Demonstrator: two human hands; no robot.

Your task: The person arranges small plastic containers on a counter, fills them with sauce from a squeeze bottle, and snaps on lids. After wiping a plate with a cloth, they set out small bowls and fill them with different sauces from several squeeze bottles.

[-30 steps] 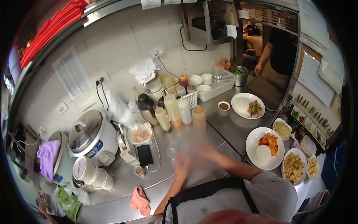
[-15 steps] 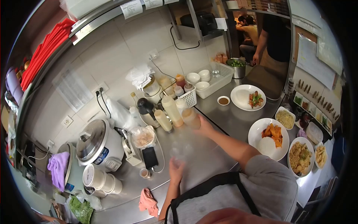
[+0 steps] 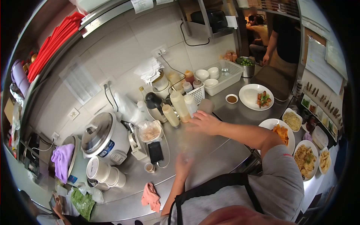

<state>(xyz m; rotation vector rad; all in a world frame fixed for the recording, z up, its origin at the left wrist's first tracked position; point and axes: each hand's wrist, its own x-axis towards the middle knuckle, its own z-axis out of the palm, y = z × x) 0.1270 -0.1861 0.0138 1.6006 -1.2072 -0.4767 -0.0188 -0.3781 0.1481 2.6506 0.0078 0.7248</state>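
Holding out my right hand (image 3: pixel 204 123), fingers loosely spread near the squeeze bottles (image 3: pixel 180 107), my left hand (image 3: pixel 183 167) blurred above the steel counter (image 3: pixel 213 159), its grip impossible to tell.

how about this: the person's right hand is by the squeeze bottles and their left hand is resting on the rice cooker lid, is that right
Not quite: the left hand isn't on the rice cooker lid. The head view shows it over the steel counter, apart from the cooker. The right hand is indeed by the squeeze bottles.
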